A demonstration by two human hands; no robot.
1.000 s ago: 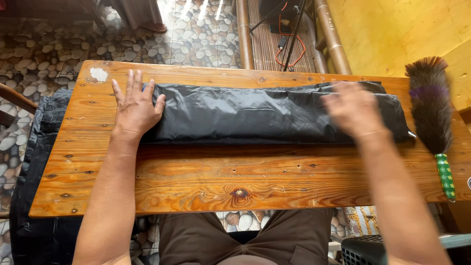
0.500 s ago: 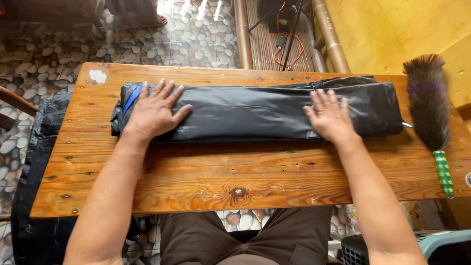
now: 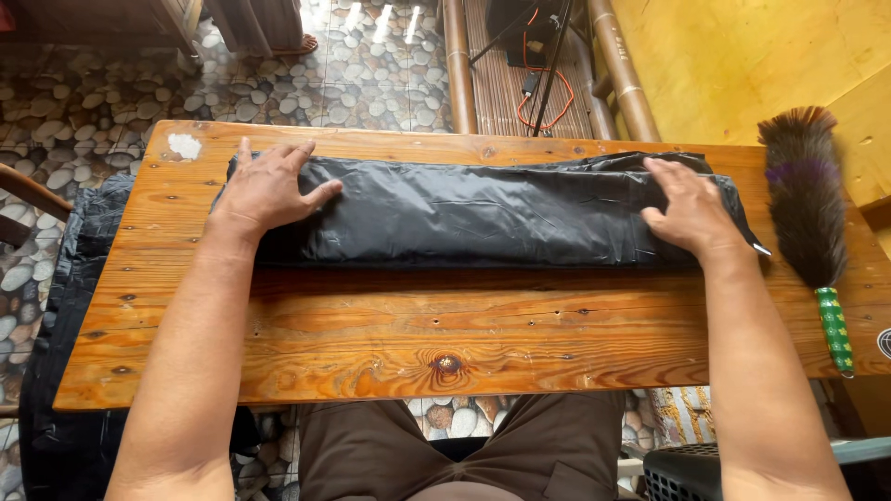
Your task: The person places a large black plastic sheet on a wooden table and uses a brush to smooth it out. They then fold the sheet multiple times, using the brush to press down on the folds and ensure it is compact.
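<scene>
A long folded strip of black plastic sheet (image 3: pixel 483 213) lies across the far half of a wooden table (image 3: pixel 445 343). My left hand (image 3: pixel 264 190) presses flat on the strip's left end, fingers spread. My right hand (image 3: pixel 687 209) lies flat on its right end, fingers together and pointing away from me. Both palms rest on the plastic and neither hand grips it.
A feather duster (image 3: pixel 807 213) with a green-banded handle lies at the table's right edge. More black plastic (image 3: pixel 56 306) hangs off the left side to the pebble floor. Bamboo poles and cables (image 3: pixel 538 65) lie beyond the table. A dark basket (image 3: pixel 687 468) sits at the lower right.
My hands have slid apart along the strip, the left toward its left end and the right toward its right end. The blue bit seen at the left end is now covered.
</scene>
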